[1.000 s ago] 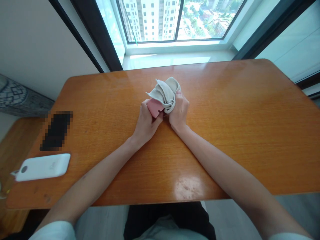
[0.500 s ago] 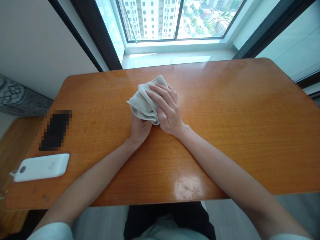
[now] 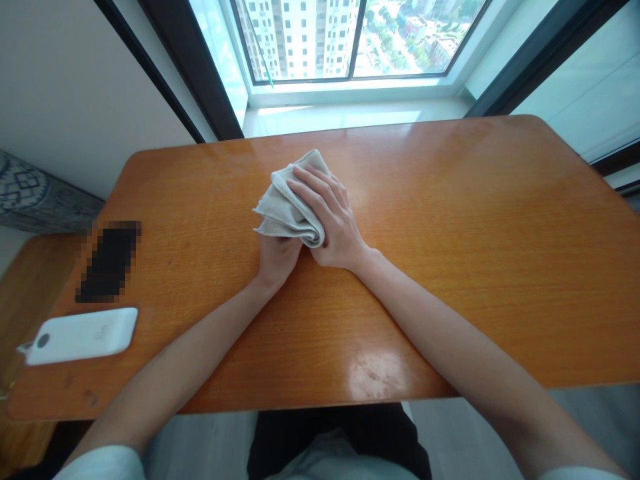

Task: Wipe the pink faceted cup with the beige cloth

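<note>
A folded light grey cloth [image 3: 293, 200] is bunched between my two hands above the middle of the wooden table [image 3: 475, 253]. My right hand [image 3: 336, 217] lies over its right side, fingers pressed across the top, thumb mostly hidden by a rolled fold. Beneath the cloth is my left hand [image 3: 280, 257]; only its wrist side and the base of the thumb show, and the fingers are covered by the fabric. Ragged cloth corners stick out to the left.
On the table's left side lie a white device with a strap [image 3: 83, 337] and a pixelated dark rectangle [image 3: 109, 261]. A window [image 3: 350, 47] stands beyond the far edge. A patterned cushion-like object [image 3: 40, 190] is at the far left.
My right hand has shifted slightly left, and its thumb has gone behind a fold. The cloth's near edge is now rolled over more. My left hand stays almost in place.
</note>
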A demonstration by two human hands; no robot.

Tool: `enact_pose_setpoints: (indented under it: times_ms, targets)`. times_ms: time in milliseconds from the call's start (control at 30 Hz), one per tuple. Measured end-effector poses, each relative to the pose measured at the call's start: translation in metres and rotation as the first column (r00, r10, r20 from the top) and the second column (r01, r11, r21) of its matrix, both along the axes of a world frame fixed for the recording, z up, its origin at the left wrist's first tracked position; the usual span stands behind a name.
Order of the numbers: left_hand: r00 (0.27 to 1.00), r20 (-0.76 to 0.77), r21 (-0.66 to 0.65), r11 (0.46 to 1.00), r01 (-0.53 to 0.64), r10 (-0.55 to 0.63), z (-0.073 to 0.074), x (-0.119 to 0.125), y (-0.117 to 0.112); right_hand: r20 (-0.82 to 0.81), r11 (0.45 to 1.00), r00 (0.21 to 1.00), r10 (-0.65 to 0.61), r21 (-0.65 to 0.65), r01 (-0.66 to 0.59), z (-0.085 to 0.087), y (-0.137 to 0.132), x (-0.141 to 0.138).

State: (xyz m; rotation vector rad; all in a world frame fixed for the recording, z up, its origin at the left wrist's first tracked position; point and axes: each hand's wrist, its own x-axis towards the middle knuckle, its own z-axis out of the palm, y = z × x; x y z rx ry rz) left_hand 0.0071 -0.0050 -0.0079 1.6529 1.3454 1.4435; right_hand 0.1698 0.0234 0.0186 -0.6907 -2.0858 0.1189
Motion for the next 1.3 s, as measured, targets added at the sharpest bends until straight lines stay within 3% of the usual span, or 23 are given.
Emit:
enact_pose_setpoints:
  times_ms: [100,200,433,633,833,967,1067,1133,1300]
  targets:
    - [0.992,0.111,0.030,0.997,-0.070,0.066,0.005,0.002,-0.001,-0.035,1.000,0.999,-0.024,-0.009,0.024,-0.003,0.002,-0.002]
    - [0.984,0.172,0.039,0.997,-0.064,0.056,0.007,0.002,-0.002,-0.041,0.999,0.998,-0.039,-0.011,0.038,-0.002,0.002,-0.002]
    - [0.990,0.144,0.117,0.993,-0.019,0.002,0.003,0.002,-0.001,-0.103,0.994,0.994,-0.040,0.092,0.049,-0.003,0.001,-0.002]
    - [0.998,0.065,0.170,0.985,-0.022,0.011,0.009,-0.001,-0.001,-0.273,0.981,0.942,-0.196,-0.055,0.188,-0.008,0.011,0.006]
    - [0.988,0.152,0.135,0.991,-0.004,-0.017,-0.005,-0.006,0.000,-0.113,0.995,0.994,0.000,0.096,0.011,-0.002,0.000,-0.002]
    - [0.984,0.180,0.133,0.991,-0.012,-0.012,0.005,-0.002,0.000,-0.231,0.999,0.972,-0.031,-0.045,0.021,-0.005,0.005,-0.003]
    - [0.992,0.122,0.147,0.989,-0.010,-0.008,0.015,0.000,-0.002,-0.332,0.975,0.935,-0.127,-0.213,0.057,-0.010,0.013,-0.002]
    - [0.996,0.089,0.157,0.988,-0.002,-0.012,0.014,-0.002,-0.002,-0.355,0.966,0.920,-0.167,-0.244,0.081,-0.010,0.012,-0.002]
    - [0.992,0.124,0.177,0.984,-0.008,-0.014,-0.001,-0.006,0.000,-0.181,0.996,0.979,-0.089,-0.037,0.084,0.001,-0.003,-0.008]
